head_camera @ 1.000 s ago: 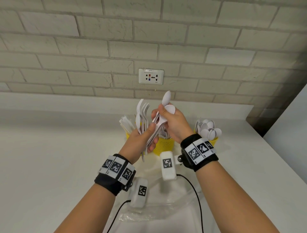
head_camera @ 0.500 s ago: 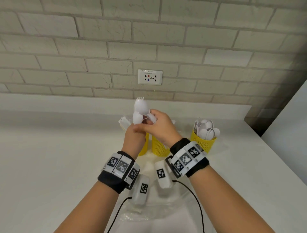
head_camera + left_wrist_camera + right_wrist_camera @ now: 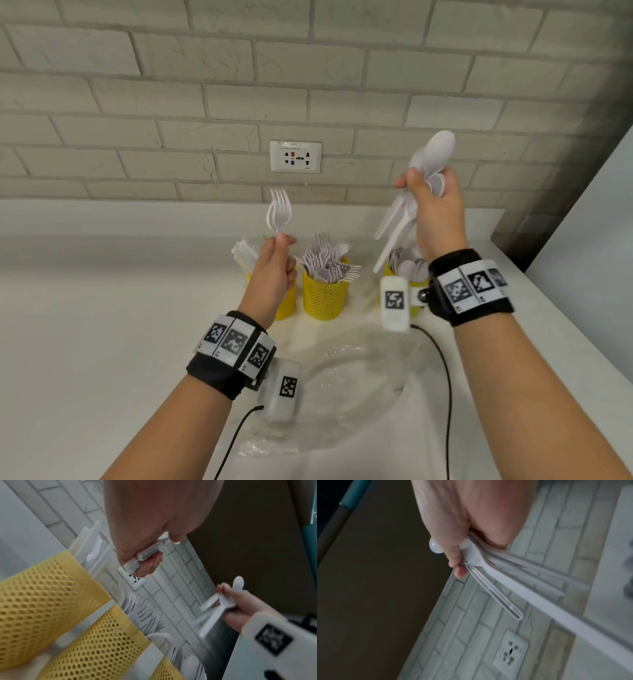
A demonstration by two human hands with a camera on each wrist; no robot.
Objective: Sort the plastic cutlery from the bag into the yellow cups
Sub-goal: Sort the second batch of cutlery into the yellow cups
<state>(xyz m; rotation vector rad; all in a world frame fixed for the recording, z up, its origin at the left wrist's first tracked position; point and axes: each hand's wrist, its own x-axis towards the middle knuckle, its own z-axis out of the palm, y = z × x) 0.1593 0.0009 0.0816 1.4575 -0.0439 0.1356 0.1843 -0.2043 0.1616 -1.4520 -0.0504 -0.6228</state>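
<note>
My left hand grips a small stack of white plastic forks, tines up, above the left yellow cup, which holds knives. Its fingers wrap the fork handles. My right hand grips a bunch of white spoons, handles fanning down-left over the right yellow cup, which holds spoons. The same spoon handles fan out in the right wrist view. The middle yellow cup is full of forks. The clear bag lies flat in front.
The three cups stand in a row near the back of a white counter. A brick wall with a socket rises behind. The counter's right edge runs diagonally. Cables trail from both wrist cameras across the bag.
The hands were together sorting one bundle in front of the cups. They have parted: the left keeps the forks over the left side, the right has lifted the spoons up and right.
</note>
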